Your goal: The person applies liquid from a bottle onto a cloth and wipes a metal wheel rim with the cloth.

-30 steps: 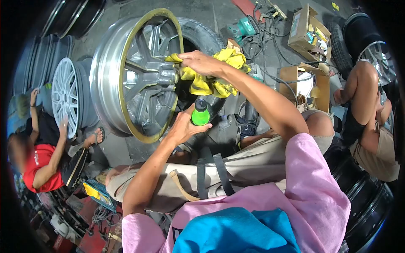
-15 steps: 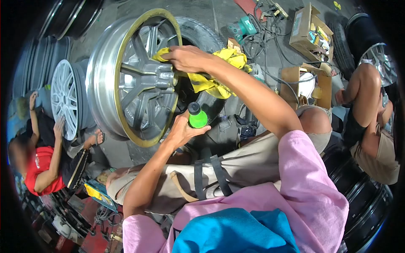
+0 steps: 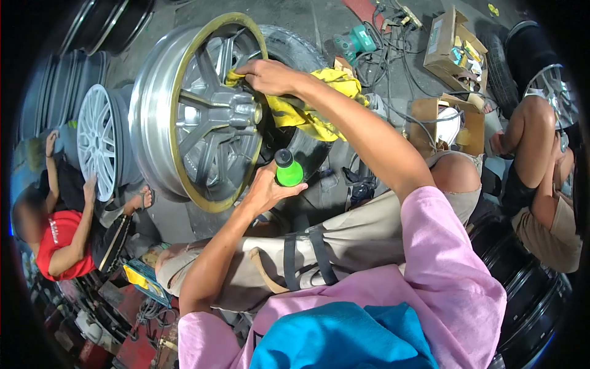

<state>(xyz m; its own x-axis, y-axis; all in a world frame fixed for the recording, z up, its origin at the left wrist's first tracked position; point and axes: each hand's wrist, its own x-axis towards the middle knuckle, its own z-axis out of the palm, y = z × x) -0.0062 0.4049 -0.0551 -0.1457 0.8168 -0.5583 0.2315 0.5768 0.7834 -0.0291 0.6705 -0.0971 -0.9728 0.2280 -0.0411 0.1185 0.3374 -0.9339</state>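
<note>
A silver alloy wheel rim (image 3: 152,111) with a yellowish outer lip stands upright in front of me, its spokes facing right. My right hand (image 3: 265,76) pinches a yellow cloth (image 3: 316,111), pressing a bunched corner against a spoke near the hub. The rest of the cloth, darkly stained, hangs below my wrist and forearm. Lower down, my left hand (image 3: 265,189) is wrapped round a bright green bottle (image 3: 289,174) with a black cap, held beside the rim's right edge. Some fingers of that hand are hidden behind the bottle.
Behind the rim lies a black tyre (image 3: 295,49). A green power tool (image 3: 357,40), tangled cables (image 3: 393,67) and cardboard boxes (image 3: 437,46) sit farther right. At left, a person in red (image 3: 64,237) handles a white wheel rim (image 3: 98,141); another person (image 3: 531,141) sits at right.
My right hand and the cloth corner shift slightly left and up along the spoke. My left hand keeps the bottle nearly still. The person at left lowers a hand on the white rim.
</note>
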